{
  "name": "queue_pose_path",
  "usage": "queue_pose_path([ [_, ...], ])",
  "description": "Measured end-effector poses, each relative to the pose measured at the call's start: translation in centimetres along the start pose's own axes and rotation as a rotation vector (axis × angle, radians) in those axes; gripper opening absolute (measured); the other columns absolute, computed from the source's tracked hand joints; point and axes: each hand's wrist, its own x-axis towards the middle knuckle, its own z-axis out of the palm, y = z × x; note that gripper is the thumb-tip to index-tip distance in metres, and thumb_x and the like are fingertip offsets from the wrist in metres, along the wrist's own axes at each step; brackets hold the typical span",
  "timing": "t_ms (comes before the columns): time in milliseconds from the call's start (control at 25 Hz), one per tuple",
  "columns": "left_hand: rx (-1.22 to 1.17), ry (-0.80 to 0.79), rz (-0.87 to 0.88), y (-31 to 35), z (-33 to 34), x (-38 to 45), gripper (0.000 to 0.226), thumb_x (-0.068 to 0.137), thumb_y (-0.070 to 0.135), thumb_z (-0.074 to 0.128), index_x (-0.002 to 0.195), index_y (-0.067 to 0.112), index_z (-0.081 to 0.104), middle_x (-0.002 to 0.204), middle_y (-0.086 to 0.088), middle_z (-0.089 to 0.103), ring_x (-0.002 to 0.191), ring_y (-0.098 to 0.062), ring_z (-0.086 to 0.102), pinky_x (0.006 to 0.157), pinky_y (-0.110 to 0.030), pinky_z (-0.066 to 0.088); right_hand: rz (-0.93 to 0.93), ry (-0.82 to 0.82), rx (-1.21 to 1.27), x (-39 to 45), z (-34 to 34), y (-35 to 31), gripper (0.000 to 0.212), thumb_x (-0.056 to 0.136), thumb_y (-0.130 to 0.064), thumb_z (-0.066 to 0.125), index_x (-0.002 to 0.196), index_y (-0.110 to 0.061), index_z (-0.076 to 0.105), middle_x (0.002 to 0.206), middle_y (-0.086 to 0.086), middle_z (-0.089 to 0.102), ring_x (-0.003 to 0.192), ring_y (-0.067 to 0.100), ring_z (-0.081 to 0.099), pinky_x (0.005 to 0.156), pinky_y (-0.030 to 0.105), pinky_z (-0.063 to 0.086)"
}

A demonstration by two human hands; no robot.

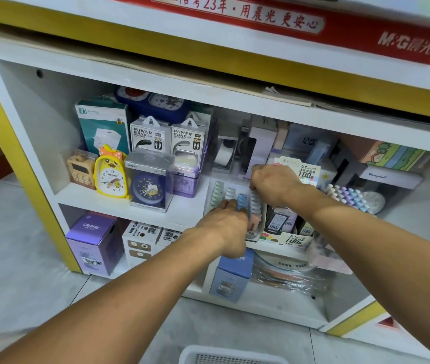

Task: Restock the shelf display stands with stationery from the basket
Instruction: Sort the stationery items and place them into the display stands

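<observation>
Display stand (235,195): white, pastel lead tubes in rows, middle shelf (182,214). Left hand (225,227) at its front, fingers on the tubes (grip unclear). Right hand (274,183) at its rear, fingers curled, contents hidden. Basket (190,354): white rim, floor below.

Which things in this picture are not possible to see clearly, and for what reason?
All in the head view:
- Basket: cut off by the bottom edge; its contents are out of view.
- Right hand: fingers curl away from the camera, so whether it holds anything is hidden.
- Display stand: both hands cover part of its rows.
- Left hand: fingertips lie among the rows; the grip is unclear.
- Boxes behind the right hand: too dark and blurred to read.
</observation>
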Motion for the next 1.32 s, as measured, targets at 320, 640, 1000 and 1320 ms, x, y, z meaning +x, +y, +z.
queue_pose_path([
  [320,-0.054,0.275,0.034,1.1,-0.3,-1.1,0.039,0.082,0.011,0.059,0.121,0.007,0.054,0.120,-0.012,0.054,0.116,-0.029,0.051,0.090,-0.033,0.044,0.086,0.175,0.419,-7.7,-1.7,-2.2,0.029,0.090,-0.017,0.053,0.113,-0.026,0.068,0.114,0.001,0.066,0.102,0.030,0.063,0.081,0.038,0.053],
  [640,-0.005,0.020,0.028,4.7,4.4,-4.1,0.024,0.081,0.014,0.055,0.104,0.018,0.056,0.108,-0.008,0.064,0.090,-0.028,0.059,0.066,-0.031,0.044,0.217,-0.035,0.746,-18.4,5.1,-3.6,0.032,0.083,-0.012,0.055,0.105,-0.024,0.076,0.109,0.001,0.075,0.103,0.024,0.066,0.086,0.035,0.054],
  [1000,0.028,-0.592,-0.020,4.8,18.6,-4.6,0.025,0.085,0.009,0.060,0.062,0.006,0.050,0.060,-0.011,0.057,0.048,-0.019,0.051,0.056,-0.032,0.049,0.241,-0.659,0.871,-26.8,21.6,-8.7,0.030,0.087,0.000,0.054,0.107,-0.009,0.074,0.109,0.010,0.071,0.072,0.021,0.070,0.072,0.030,0.060],
  [1320,-0.087,-0.679,-0.227,2.0,33.4,-6.9,0.024,0.087,0.009,0.060,0.110,0.002,0.061,0.105,-0.012,0.066,0.098,-0.026,0.065,0.077,-0.031,0.053,0.249,-0.777,0.782,-30.3,32.0,-15.0,0.049,0.088,-0.015,0.062,0.137,-0.018,0.053,0.139,0.005,0.053,0.123,0.024,0.054,0.098,0.035,0.048],
])
